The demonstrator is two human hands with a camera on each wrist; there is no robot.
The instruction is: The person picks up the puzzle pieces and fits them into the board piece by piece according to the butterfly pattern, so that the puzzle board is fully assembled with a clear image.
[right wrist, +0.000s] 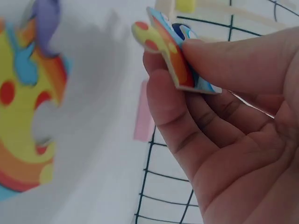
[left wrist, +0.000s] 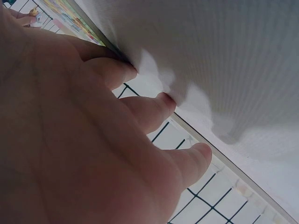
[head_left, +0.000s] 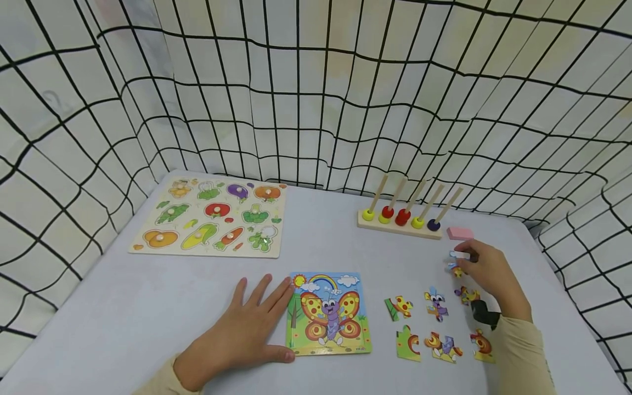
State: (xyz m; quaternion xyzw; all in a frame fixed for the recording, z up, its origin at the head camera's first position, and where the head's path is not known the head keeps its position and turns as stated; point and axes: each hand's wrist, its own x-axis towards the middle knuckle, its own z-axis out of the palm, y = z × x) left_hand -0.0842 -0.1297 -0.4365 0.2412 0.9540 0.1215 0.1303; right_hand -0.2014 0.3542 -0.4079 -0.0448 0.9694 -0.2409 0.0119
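Observation:
My right hand (head_left: 494, 274) pinches puzzle pieces (head_left: 457, 263) between thumb and fingers at the right of the table. The right wrist view shows the held pieces (right wrist: 170, 51) tilted, with blue, yellow and orange print, the thumb pressing their face. My left hand (head_left: 242, 329) lies flat with fingers spread, fingertips and thumb touching the left edge of the butterfly board (head_left: 328, 346). Loose puzzle pieces lie right of the board, among them a purple face piece (head_left: 436, 304), a green corner piece (head_left: 407, 344) and a yellow-purple piece (head_left: 466, 294) below my right hand.
A vegetable peg board (head_left: 182, 225) lies at the back left. At the back right stand a wooden bead rack (head_left: 400, 226) with upright rods and a pink block (head_left: 460, 233). Black netting over pale cloth rises behind and beside the table.

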